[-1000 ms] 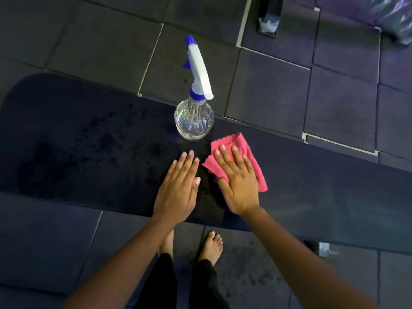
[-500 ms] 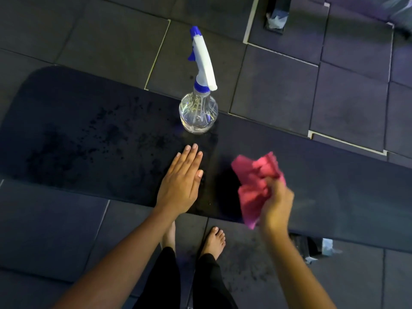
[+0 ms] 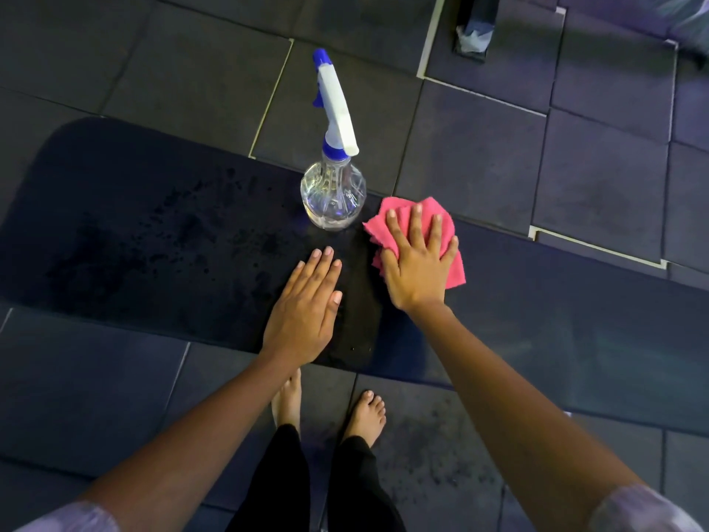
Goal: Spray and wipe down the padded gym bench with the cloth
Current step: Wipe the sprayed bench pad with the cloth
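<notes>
Here, wiping step in hand: padded gym bench [image 3: 537,320] serves as table, wet droplets left of spray bottle [image 3: 333,197], which stands on far edge. Right hand [image 3: 418,263], fingers spread flat, presses pink cloth [image 3: 452,268] just right of bottle. Left hand [image 3: 303,312] flat, empty, braced near bottle. Next move likely calls for sweeping cloth toward droplets, clear of bottle.

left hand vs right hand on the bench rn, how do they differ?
Left hand lies bare on the bench pad, fingers together; right hand presses the pink cloth, fingers spread. Right hand sits farther from the person, beside the spray bottle. Both are flat, palm down.
</notes>
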A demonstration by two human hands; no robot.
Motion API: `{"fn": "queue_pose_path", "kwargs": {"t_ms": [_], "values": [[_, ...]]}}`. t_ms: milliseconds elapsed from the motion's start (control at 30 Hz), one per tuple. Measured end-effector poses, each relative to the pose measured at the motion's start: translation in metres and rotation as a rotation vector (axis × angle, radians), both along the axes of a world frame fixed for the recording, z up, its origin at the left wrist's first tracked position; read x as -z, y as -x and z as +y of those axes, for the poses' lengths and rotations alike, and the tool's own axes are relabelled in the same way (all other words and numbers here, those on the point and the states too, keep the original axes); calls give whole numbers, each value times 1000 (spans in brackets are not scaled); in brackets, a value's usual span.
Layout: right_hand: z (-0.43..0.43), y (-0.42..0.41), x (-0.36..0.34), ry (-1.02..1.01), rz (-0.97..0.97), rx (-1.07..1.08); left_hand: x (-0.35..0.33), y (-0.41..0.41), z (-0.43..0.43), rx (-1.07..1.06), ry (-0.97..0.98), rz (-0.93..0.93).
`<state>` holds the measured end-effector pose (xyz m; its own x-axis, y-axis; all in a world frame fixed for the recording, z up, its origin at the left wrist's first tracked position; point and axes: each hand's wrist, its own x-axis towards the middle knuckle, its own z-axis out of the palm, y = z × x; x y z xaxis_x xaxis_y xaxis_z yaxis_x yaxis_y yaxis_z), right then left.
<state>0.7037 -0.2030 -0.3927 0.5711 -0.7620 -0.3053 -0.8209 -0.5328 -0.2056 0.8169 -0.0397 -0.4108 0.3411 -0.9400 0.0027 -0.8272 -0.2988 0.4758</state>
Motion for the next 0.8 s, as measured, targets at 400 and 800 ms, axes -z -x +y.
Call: {"fn": "queue_pose_path", "kwargs": {"t_ms": [400,800], "values": [[104,86,-10,-65,-155,-376,-5,5,0,-24,-16,2],[86,58,-37,-371,-1023,414,-1,3,2,-12,10,2]]}}
